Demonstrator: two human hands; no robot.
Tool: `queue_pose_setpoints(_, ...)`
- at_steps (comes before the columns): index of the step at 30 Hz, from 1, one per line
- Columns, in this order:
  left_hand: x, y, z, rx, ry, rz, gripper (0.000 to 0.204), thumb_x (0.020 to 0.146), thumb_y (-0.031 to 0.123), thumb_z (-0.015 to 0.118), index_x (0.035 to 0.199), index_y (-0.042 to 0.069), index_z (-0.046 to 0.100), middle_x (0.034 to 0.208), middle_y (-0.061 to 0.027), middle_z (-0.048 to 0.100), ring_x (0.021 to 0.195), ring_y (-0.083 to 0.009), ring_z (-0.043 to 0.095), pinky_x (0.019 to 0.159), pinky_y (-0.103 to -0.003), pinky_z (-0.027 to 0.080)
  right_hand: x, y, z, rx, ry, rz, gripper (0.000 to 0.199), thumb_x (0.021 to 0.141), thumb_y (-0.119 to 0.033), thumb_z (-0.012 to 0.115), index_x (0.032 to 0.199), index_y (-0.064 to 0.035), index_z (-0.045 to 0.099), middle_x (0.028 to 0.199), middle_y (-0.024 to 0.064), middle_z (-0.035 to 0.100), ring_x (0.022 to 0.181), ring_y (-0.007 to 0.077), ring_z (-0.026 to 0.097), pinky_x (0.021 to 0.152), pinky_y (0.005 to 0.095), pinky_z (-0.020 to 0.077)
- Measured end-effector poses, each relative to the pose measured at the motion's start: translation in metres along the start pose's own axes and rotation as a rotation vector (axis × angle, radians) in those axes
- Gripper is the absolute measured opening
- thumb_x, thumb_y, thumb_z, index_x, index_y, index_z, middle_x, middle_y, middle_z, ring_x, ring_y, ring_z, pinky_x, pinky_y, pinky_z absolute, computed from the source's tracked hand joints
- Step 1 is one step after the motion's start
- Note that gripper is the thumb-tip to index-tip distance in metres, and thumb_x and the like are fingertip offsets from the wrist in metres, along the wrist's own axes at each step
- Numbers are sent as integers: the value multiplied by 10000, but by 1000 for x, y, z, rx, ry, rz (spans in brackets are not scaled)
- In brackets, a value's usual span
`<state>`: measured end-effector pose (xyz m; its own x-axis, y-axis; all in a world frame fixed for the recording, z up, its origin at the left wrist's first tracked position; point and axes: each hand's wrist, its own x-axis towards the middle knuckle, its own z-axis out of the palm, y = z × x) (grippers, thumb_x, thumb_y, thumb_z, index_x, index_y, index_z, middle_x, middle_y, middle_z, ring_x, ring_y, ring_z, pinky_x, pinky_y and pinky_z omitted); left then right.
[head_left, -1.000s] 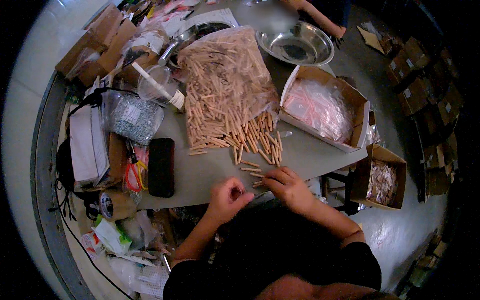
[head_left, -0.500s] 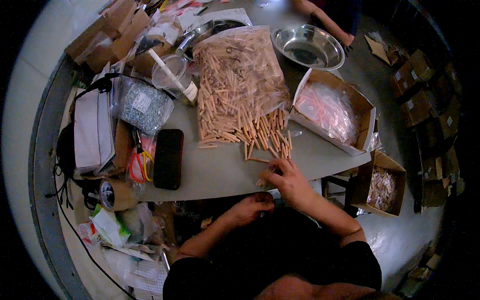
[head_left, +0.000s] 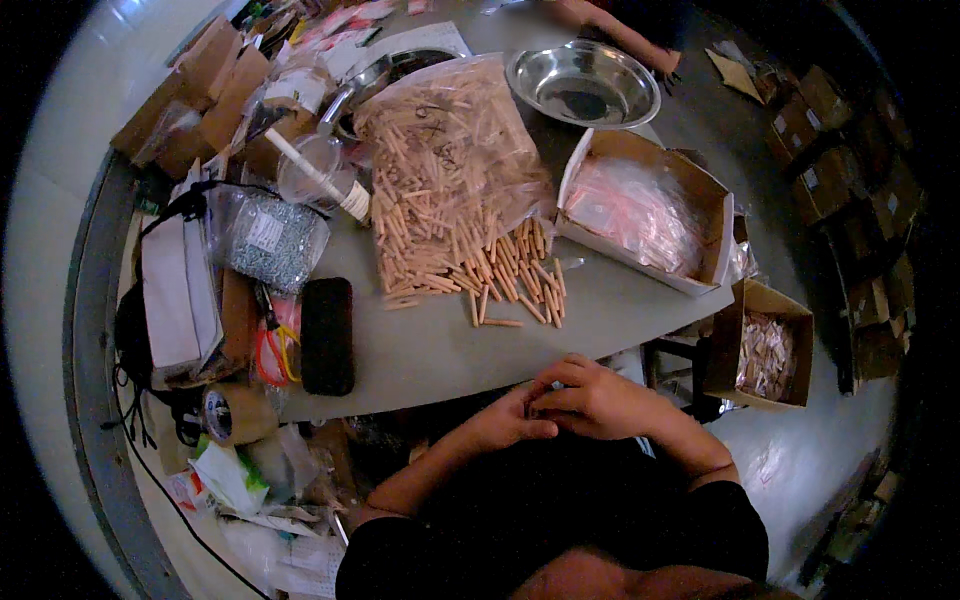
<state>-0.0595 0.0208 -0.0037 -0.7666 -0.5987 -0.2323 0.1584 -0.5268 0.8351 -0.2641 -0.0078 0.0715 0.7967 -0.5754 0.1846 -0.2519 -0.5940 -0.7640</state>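
My left hand (head_left: 508, 418) and my right hand (head_left: 596, 402) meet just in front of the table's near edge. Both have bent fingers closed together, and whatever lies between them is hidden. Beyond them, wooden dowels (head_left: 505, 265) spill from the mouth of a large clear plastic bag (head_left: 455, 135) full of more dowels. One loose dowel (head_left: 501, 323) lies crosswise at the near side of the spill, the closest one to my hands.
Right of the bag stands an open carton (head_left: 718, 262) of clear plastic bags; below it, a cardboard box (head_left: 800, 380) holds small packets. A steel basin (head_left: 640, 105) sits behind. At left are a black phone (head_left: 327, 337), scissors (head_left: 283, 352) and a bag of screws (head_left: 272, 235).
My right hand has drawn back from beside the dowels to join my left hand, which has come up slightly. The clear plastic near my right fingers is out of sight. The view has shifted a little.
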Motion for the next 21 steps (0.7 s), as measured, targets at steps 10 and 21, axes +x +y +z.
queue_pose_setpoints(10,28,51,27,824,304,493,323,833,143,716,1086,17,561,954,-130,616,877,-260,612,768,-348,489,-39,-2,-20,-125,439,67,193,698,-55,767,855,-74,657,970,62,653,889,260,624,769,378,501)
queue_pose_setpoints(21,72,77,61,1038,184,731,114,763,20,688,855,20,620,828,-134,618,775,-305,607,685,-368,494,-80,2,-32,122,507,221,200,791,-130,698,952,-55,606,917,139,626,880,345,599,782,427,496)
